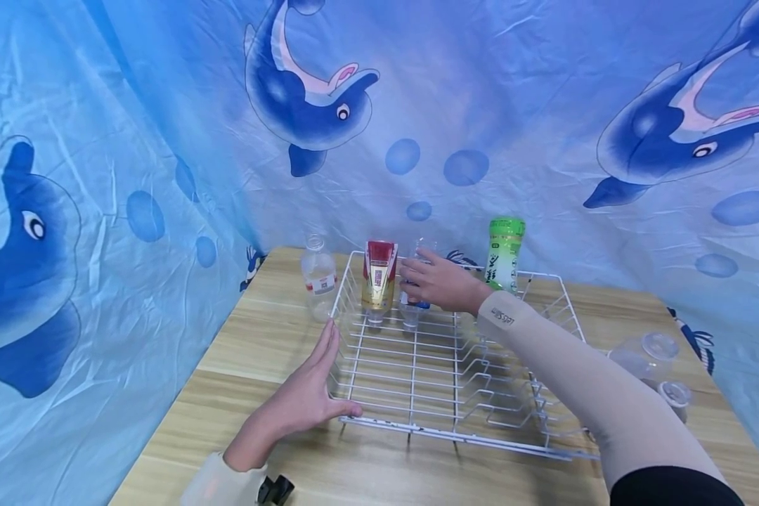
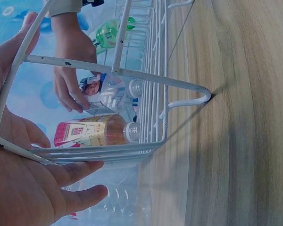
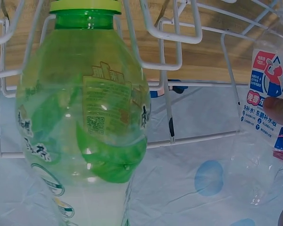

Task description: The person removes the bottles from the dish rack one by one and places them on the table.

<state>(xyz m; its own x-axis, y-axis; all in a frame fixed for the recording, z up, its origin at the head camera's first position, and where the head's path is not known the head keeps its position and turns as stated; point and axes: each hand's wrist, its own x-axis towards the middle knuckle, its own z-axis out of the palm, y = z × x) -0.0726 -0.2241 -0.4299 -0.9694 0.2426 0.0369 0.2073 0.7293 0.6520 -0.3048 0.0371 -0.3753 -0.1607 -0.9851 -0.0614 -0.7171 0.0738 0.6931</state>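
A white wire dish rack (image 1: pixel 411 426) stands on the wooden table. My left hand (image 1: pixel 303 393) rests at its front left corner, thumb over the front rim and straight fingers along the side. At the back of the rack my right hand (image 1: pixel 439 281) holds a clear plastic bottle (image 3: pixel 266 89) with a blue and white label, thumb on the label. This bottle stands neck down. Left of it a red and gold labelled bottle (image 1: pixel 379 277) is also neck down, its neck among the wires. To the right, a green bottle (image 1: pixel 504 253) stands inverted, its cap (image 3: pixel 87 5) low in the rack.
Outside the rack's left side a clear bottle (image 1: pixel 319 281) stands upright on the table (image 1: pixel 247 351). More clear bottles (image 1: pixel 648 355) are on the right, partly behind my right forearm. A blue dolphin-print curtain (image 1: pixel 417 105) hangs close behind the table and along its left.
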